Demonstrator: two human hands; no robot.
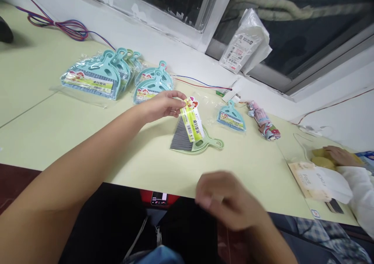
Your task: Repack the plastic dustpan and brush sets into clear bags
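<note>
My left hand (163, 105) reaches across the pale green table (73, 131) and pinches the top edge of a yellow-green label card (192, 120). The card lies over a small green dustpan (204, 142) with a grey brush (180, 136) in it, resting on the table. My right hand (228, 201) hovers near the table's front edge, blurred by motion, its fingers curled; nothing shows in it.
Bagged teal dustpan sets lie at the back left (93, 79) and middle (152, 85), and a small one (231, 117) at the right. A folded umbrella (263, 120), wires (67, 27), a white packet (245, 46) and another person's hand (339, 155) on paper bags sit around.
</note>
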